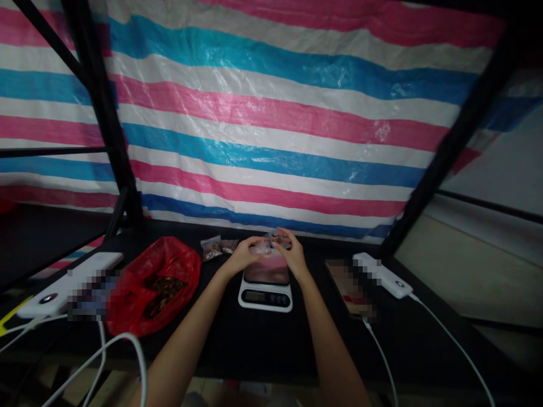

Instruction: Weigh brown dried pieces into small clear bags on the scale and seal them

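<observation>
Over a white kitchen scale (266, 303) with a dark display, my two hands are close together. My left hand (245, 255) pinches a small clear plastic bag (262, 247). Curled around a small clear container (281, 239) with brown bits in it is my right hand (293, 254). The container is beside the bag's mouth; whether they touch is too small to tell. Left of the scale lies an open red plastic bag (185, 265) holding brown bean-like pieces (165, 294). Behind my left hand sit two small filled clear bags, one (211, 247) beside another (229, 246).
A phone (345, 285) and a white power bank (382, 275) with cables lie on the black table (263, 345) at right. Another white power bank (68, 282) lies at far left, its cables curling near my left forearm. Black posts (121, 164) and striped sheeting (271, 113) stand behind.
</observation>
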`<state>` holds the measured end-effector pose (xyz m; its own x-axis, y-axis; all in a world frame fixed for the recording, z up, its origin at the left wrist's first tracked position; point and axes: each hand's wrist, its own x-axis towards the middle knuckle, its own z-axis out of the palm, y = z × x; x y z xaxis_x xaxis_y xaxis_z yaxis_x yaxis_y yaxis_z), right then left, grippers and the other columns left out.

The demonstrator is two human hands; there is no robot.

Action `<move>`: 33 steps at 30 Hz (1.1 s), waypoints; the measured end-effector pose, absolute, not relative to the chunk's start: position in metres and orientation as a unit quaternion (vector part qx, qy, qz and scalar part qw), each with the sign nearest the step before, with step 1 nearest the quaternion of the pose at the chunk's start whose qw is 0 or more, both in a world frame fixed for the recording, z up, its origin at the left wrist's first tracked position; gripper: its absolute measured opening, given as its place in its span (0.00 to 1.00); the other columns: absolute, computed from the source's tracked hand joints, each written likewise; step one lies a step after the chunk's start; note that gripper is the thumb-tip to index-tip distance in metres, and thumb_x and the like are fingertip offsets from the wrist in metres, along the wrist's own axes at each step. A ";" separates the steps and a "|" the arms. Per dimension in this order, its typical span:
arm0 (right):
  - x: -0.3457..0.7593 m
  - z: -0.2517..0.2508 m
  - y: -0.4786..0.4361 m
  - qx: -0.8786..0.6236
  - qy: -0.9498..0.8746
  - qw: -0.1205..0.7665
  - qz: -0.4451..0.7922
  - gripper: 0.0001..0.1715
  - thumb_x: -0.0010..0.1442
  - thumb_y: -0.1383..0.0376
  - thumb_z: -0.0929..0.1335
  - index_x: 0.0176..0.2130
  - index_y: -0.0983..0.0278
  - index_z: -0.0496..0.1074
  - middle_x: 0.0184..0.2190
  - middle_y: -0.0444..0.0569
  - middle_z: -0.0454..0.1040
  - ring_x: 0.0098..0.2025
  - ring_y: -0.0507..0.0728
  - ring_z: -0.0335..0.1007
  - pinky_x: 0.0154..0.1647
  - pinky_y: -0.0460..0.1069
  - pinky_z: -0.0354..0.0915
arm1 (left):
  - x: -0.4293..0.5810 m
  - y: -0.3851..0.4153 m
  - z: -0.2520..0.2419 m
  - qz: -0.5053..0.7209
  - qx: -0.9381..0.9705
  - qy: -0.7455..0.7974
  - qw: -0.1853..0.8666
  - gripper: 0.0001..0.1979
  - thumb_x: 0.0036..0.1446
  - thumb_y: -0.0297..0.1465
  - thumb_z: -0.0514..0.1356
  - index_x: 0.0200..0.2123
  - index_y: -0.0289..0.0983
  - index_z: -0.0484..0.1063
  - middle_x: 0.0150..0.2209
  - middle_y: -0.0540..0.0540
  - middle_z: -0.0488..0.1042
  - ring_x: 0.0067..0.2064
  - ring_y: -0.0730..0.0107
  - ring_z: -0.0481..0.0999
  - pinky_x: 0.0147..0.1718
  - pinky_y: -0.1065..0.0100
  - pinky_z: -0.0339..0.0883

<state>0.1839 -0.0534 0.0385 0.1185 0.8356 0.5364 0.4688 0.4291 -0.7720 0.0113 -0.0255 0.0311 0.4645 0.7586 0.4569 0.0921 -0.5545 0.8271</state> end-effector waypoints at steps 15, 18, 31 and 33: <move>0.172 0.039 -0.053 -0.398 -0.600 0.625 0.301 0.21 0.42 0.62 0.72 0.38 0.61 0.66 0.39 0.46 0.71 0.39 0.55 0.70 0.42 0.51 0.65 | 0.004 -0.031 0.037 0.498 0.626 0.210 0.563 0.24 0.42 0.33 0.65 0.45 0.32 0.70 0.46 0.39 0.73 0.48 0.60 0.70 0.53 0.60 0.55; 0.172 0.043 -0.056 -0.385 -0.609 0.614 0.324 0.20 0.44 0.63 0.71 0.39 0.60 0.68 0.41 0.47 0.71 0.43 0.56 0.69 0.45 0.52 0.64 | 0.003 -0.029 0.033 0.505 0.617 0.218 0.563 0.23 0.42 0.34 0.65 0.44 0.32 0.71 0.45 0.40 0.73 0.48 0.60 0.71 0.52 0.61 0.56; 0.168 0.044 -0.055 -0.380 -0.578 0.642 0.332 0.21 0.37 0.66 0.75 0.33 0.61 0.67 0.33 0.45 0.75 0.38 0.56 0.71 0.42 0.52 0.65 | 0.007 -0.035 0.036 0.490 0.605 0.230 0.583 0.23 0.41 0.36 0.66 0.42 0.32 0.71 0.44 0.40 0.74 0.46 0.62 0.71 0.51 0.62 0.57; 0.168 0.045 -0.056 -0.377 -0.584 0.637 0.333 0.19 0.39 0.65 0.74 0.34 0.61 0.69 0.36 0.47 0.75 0.39 0.56 0.71 0.44 0.52 0.64 | 0.008 -0.035 0.035 0.490 0.607 0.228 0.583 0.23 0.42 0.36 0.66 0.43 0.32 0.71 0.44 0.40 0.74 0.46 0.62 0.71 0.50 0.62 0.58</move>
